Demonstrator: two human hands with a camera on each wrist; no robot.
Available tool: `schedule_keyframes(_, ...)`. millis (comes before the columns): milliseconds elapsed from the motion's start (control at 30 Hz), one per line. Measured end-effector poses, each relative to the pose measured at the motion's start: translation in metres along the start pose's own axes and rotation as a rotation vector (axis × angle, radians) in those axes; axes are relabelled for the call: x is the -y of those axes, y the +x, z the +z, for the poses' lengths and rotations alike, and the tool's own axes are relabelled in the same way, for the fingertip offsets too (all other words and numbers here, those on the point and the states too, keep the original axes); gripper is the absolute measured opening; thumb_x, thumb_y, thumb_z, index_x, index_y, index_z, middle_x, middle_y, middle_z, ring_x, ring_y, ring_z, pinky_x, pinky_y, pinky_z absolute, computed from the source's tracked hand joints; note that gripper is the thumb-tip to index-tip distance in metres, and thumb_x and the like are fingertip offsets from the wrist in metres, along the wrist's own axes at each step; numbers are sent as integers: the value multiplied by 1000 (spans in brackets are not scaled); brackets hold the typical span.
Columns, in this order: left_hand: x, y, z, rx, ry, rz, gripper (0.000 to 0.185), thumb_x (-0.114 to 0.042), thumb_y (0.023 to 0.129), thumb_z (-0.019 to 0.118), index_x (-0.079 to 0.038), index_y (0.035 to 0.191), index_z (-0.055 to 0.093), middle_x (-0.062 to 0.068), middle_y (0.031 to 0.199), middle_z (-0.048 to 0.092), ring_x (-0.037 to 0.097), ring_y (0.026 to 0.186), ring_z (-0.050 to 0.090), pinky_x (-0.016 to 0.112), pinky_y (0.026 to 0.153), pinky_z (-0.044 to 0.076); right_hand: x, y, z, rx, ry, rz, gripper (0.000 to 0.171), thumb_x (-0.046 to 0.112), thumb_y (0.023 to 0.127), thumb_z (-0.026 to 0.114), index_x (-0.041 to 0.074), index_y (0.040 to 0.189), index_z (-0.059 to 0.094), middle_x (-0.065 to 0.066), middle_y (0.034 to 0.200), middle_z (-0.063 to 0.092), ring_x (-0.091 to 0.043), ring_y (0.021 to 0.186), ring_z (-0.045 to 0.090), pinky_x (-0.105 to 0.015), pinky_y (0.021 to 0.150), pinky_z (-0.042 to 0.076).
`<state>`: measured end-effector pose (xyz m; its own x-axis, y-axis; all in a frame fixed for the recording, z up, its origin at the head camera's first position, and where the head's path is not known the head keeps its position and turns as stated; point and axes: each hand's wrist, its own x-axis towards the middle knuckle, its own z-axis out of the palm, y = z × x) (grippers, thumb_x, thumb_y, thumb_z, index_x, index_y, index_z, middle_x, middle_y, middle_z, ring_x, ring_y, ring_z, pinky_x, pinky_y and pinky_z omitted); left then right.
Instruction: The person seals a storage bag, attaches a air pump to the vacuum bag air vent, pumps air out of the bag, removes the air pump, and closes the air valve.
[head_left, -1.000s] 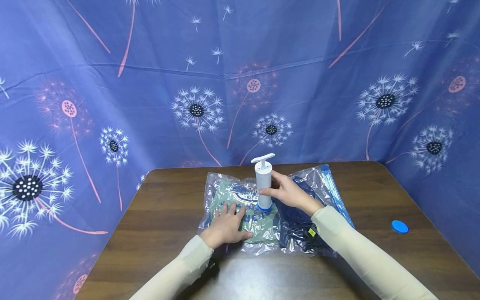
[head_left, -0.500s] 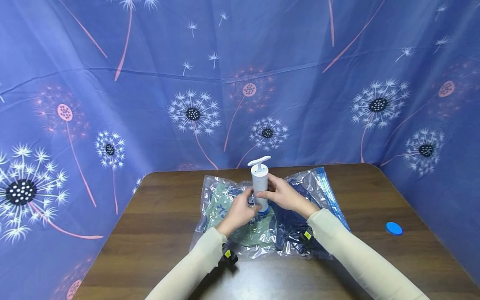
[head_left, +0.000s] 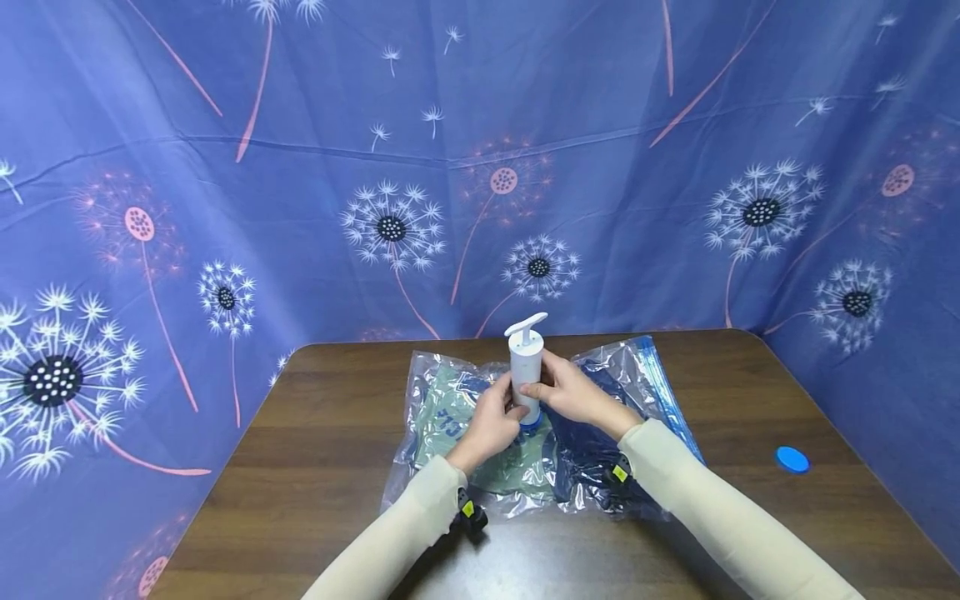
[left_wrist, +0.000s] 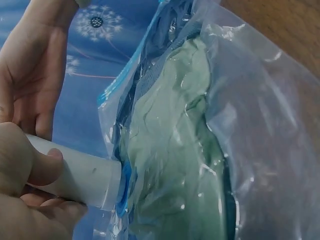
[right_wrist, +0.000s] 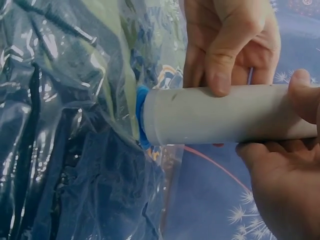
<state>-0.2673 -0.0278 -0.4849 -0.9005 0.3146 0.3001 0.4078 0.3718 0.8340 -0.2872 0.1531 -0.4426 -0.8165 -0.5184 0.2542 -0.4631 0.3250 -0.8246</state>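
A white hand pump [head_left: 527, 368] with a T-shaped handle [head_left: 526, 324] stands upright on a clear vacuum storage bag [head_left: 420, 392]. Its lower end meets the blue valve ring [right_wrist: 142, 115] of the bag. My left hand [head_left: 491, 425] grips the pump low on its barrel, thumb in front. Higher up, my right hand [head_left: 573, 390] holds the same barrel from the right. Inside the bag lie a green garment [left_wrist: 175, 135] with printed letters and a dark blue garment [right_wrist: 100, 185]. The far fingers of both hands are partly hidden behind the barrel in the head view.
A blue round cap [head_left: 792, 459] lies on the wooden table [head_left: 315, 442] to the right. The bag's blue zip edge [head_left: 667, 392] runs along its right side. A blue curtain [head_left: 465, 100] with dandelion prints hangs behind the table.
My left hand has left its flat rest on the green garment and moved up and right to grip the pump's lower barrel. My right hand has stayed on the pump.
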Motion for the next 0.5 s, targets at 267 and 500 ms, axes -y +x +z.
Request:
schedule_keyframes(267, -2, 0, 5, -55, 40, -40, 53, 1, 95, 69, -1, 145, 51, 21, 133, 67, 29, 122, 68, 36, 99, 57, 14, -2, -1, -104, 41, 44, 69, 16, 97, 74, 5, 155, 38, -24, 141, 58, -42, 127, 62, -54, 101, 55)
schedule_keyframes(500, -8, -3, 12, -190, 79, -86, 50, -9, 87, 82, -2, 132, 62, 19, 132, 68, 31, 118, 70, 33, 97, 58, 32, 0, 8, -336, 42, -6, 67, 16, 91, 81, 3, 148, 48, -22, 132, 66, -37, 118, 68, -51, 97, 57)
